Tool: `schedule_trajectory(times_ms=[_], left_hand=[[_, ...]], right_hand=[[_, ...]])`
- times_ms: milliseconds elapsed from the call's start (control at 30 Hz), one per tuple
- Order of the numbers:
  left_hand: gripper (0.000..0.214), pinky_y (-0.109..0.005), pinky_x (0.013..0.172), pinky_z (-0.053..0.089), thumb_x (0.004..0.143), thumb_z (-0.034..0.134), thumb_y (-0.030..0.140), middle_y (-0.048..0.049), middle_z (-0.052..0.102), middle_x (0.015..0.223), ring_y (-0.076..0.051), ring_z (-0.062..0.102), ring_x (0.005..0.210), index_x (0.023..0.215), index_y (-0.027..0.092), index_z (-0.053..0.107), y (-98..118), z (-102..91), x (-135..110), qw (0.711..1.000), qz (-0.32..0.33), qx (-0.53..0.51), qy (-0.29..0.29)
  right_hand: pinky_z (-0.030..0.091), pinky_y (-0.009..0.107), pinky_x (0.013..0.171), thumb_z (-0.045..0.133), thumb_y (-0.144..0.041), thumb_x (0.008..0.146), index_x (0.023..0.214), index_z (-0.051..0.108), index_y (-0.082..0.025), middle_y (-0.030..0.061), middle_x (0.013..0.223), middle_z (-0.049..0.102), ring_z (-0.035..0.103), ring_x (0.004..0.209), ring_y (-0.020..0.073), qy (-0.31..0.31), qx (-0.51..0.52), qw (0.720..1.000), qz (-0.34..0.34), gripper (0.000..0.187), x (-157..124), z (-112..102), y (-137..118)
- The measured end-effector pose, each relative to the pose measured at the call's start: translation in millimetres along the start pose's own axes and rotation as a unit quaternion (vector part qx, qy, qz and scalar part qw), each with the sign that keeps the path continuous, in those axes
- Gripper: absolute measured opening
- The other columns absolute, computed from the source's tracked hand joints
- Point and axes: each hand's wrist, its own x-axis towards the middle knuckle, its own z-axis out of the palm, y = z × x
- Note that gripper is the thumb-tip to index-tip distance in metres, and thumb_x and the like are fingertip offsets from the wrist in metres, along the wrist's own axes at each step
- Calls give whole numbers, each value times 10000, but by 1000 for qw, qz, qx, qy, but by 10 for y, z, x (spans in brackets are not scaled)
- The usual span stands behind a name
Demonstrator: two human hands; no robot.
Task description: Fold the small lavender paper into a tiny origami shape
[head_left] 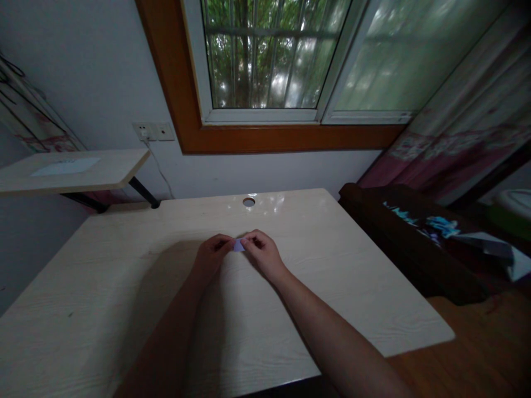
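A small piece of purple paper (238,245) is held between my two hands, over the middle of the pale wooden desk (332,265). My left hand (211,254) pinches its left side between thumb and fingers. On the opposite side, my right hand (264,251) grips the paper's right edge in the same way. Fingertips cover parts of both sides, so its full outline and any folds are hidden. Whether the paper touches the desktop I cannot tell.
A round cable hole (249,202) lies near the desk's back edge. At the left, a raised shelf (120,166) on black legs bears a white sheet (66,166). Behind are a wall socket (153,131) and a window (274,61). A dark brown couch-like piece (385,237) stands right.
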Motion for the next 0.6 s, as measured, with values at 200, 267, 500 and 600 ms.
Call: schedule_trajectory(times_ms=[200, 267, 500, 600], left_hand=[[218, -277, 710, 505, 786, 684, 401, -22, 700, 756, -170, 627, 730, 776, 185, 706, 7, -1, -5, 1000, 7, 4, -11], [223, -273, 712, 501, 785, 690, 403, -23, 698, 763, -167, 628, 733, 796, 181, 705, -20, -2, -8, 1000, 6, 4, -22], [263, -260, 683, 487, 773, 695, 437, -13, 688, 745, -159, 610, 704, 797, 175, 704, -72, 12, -15, 999, -12, 22, -45], [253, -252, 676, 476, 773, 697, 422, -12, 683, 734, -153, 606, 697, 784, 170, 699, -62, 11, -18, 999, -12, 16, -50]], right_hand=[[445, 285, 696, 657, -389, 849, 832, 694, -201, 25, 802, 644, 567, 727, 165, 8, -6, 1000, -3, 192, 0, -6, 29], [446, 285, 693, 656, -394, 851, 826, 694, -203, 22, 790, 637, 565, 721, 163, 6, -7, 1000, -5, 196, -4, -5, 26], [452, 290, 700, 659, -396, 850, 799, 708, -206, 28, 794, 646, 578, 742, 171, -2, -13, 1000, -14, 203, -6, -4, 14], [451, 293, 702, 655, -371, 854, 791, 712, -208, 29, 792, 652, 588, 750, 175, -3, -11, 1000, -20, 184, -4, -11, -5]])
